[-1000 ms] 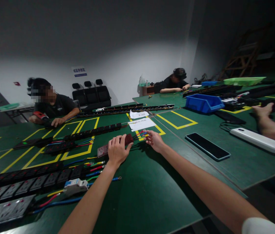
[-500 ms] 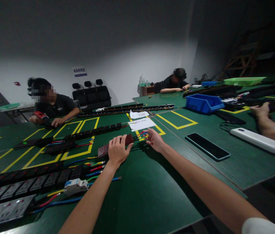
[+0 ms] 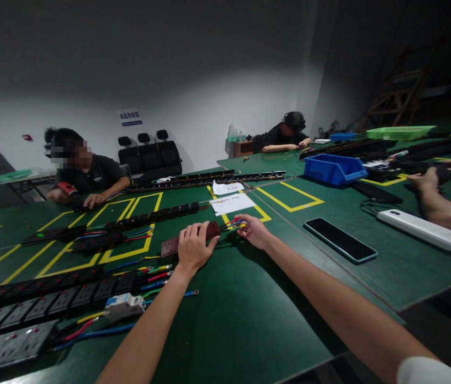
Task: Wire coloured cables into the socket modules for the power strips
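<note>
My left hand [image 3: 194, 246] lies over a dark red socket strip [image 3: 170, 246], its fingers wrapped round the strip's top and far side. Short coloured wires [image 3: 231, 225] in red, blue and yellow come out of the strip's right end. At those wires, my right hand [image 3: 252, 231] pinches the wire ends between thumb and fingers. Exactly which wires it grips is too small to tell. Below the left wrist, more loose wires with ring terminals [image 3: 165, 277] stick out from black socket strips [image 3: 69, 298].
A phone [image 3: 340, 240] and a white power bank [image 3: 425, 229] lie to the right, with a blue bin [image 3: 335, 169] behind. Paper sheets [image 3: 233, 204] lie ahead. A white-and-blue breaker [image 3: 124, 305] sits at left. Two co-workers [image 3: 101, 173] sit opposite; another person's hands [image 3: 429, 184] reach in from the right.
My right hand has shifted slightly down at the wire ends, and its fingers have closed in on them. My left hand stays on the socket strip.
</note>
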Motion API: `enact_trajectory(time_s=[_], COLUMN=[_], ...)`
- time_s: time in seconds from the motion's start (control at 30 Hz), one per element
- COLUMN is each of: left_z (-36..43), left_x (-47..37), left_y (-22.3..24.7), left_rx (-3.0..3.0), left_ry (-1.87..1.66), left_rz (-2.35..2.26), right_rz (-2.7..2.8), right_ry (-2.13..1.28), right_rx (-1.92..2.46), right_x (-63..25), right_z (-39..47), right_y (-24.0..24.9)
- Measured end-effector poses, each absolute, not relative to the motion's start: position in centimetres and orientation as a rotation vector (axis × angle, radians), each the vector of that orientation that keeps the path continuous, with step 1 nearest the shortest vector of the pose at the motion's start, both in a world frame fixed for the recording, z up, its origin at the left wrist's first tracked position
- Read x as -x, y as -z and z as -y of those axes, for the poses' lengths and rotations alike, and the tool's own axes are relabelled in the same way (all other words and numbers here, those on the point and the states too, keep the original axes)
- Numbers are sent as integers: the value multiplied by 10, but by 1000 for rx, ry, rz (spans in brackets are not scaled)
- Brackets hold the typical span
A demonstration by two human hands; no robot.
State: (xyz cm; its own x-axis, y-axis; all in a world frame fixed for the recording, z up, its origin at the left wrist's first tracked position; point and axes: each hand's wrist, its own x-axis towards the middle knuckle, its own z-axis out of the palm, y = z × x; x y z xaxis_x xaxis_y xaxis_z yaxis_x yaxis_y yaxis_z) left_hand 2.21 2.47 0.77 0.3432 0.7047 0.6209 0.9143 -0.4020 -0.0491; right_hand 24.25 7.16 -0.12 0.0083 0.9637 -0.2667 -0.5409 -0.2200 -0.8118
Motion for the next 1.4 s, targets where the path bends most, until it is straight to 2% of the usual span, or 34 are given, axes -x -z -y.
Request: enact_trajectory(time_s=[1.4], left_z=[-26], left_x=[-22], left_y=[-8], left_rx=[2176], left_ry=[719], left_rz=[1447], right_rz=[929], right_ry=[-1427], right_rx=[1017], right_x=[-234], right_z=[-60], right_y=[1])
